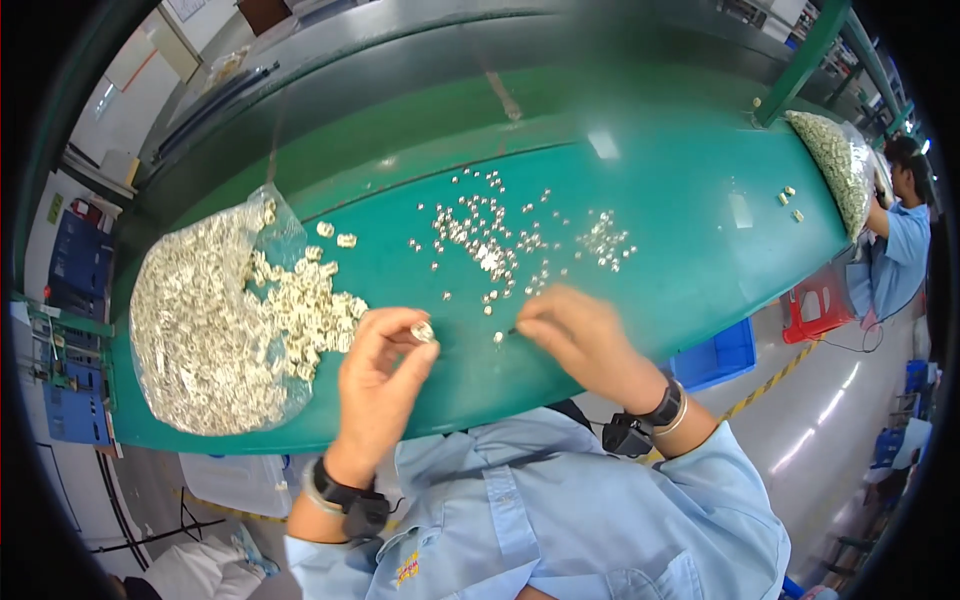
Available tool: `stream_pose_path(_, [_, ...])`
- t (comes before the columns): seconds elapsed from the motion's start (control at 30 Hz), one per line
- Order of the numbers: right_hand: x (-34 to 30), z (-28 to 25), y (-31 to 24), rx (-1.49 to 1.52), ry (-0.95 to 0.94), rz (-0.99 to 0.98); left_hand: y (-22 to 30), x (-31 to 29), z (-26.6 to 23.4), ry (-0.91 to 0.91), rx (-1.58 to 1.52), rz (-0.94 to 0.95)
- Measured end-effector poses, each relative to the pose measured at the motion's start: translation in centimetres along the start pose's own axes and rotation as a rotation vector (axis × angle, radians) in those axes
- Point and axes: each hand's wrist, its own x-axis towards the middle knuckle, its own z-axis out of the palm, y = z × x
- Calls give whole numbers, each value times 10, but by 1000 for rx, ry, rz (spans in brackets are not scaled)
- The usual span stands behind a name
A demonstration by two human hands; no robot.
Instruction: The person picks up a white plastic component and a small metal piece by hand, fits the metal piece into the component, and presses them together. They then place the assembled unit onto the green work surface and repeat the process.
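Observation:
Between thumb and fingertips, my left hand (385, 365) pinches a small cream plastic part (422, 331) above the table. My right hand (585, 340) is to its right with thumb and fingers pressed together; a small dark tip shows at them, too small to name. Just left of those fingertips is one small shiny metal piece (498, 338). Beyond both hands, many small shiny metal pieces (487, 258) lie scattered. A clear plastic bag (200, 320) full of cream parts lies at the left, and loose cream parts (310, 305) spill from its mouth toward my left hand.
The green table (690, 230) runs across in front of me, with a raised ledge behind. A second bag of parts (835, 165) stands at the far right, near a person in blue (900, 245). Below the table's edge are a blue bin (715, 355) and a red crate (815, 305).

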Motion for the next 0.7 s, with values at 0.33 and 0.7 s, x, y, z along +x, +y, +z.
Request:
stream_pose_path(0.33, [-3, 2, 17, -55, -46, -81, -18, 239, -11, -46, 549, 257])
stream_pose_path(0.7, [5, 0, 20, -40, -107, -91, -79, 308, -11, -74, 897, 247])
